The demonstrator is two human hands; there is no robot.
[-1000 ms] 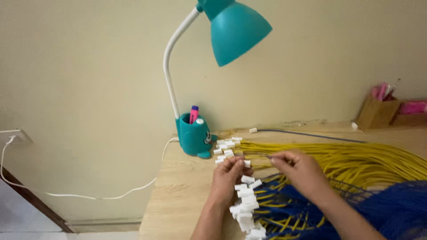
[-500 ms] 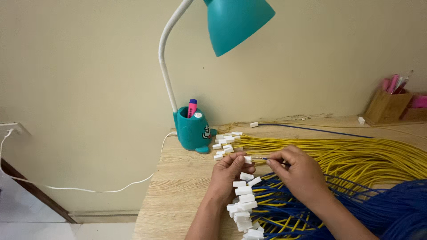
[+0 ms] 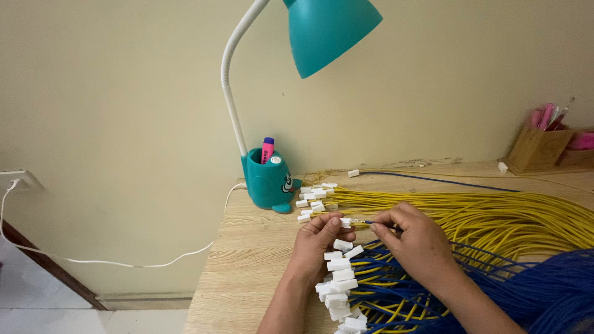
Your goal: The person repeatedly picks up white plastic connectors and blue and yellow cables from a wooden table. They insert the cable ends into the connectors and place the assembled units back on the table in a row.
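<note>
My left hand [image 3: 322, 244] pinches a small white plastic connector [image 3: 346, 222] above the wooden desk. My right hand [image 3: 414, 238] holds the tip of a blue wire [image 3: 373, 222] right at that connector. Below the hands lies a heap of blue wires [image 3: 544, 284] mixed with yellow ones, several ending in white connectors [image 3: 338, 284]. Behind the hands a bundle of yellow wires [image 3: 495, 210] fans out across the desk, its white connector ends [image 3: 312, 201] lying next to the lamp base.
A teal desk lamp [image 3: 328, 25] with a white neck stands on a teal pen-holder base [image 3: 267, 179] with a pink marker. A wooden pen box [image 3: 539, 148] sits at the back right. The desk's left edge [image 3: 207, 272] drops off; a white cable [image 3: 93, 260] hangs by the wall.
The hands have stayed together at the connector and wire tip; the view has shifted slightly, with the hands a little lower on the desk.
</note>
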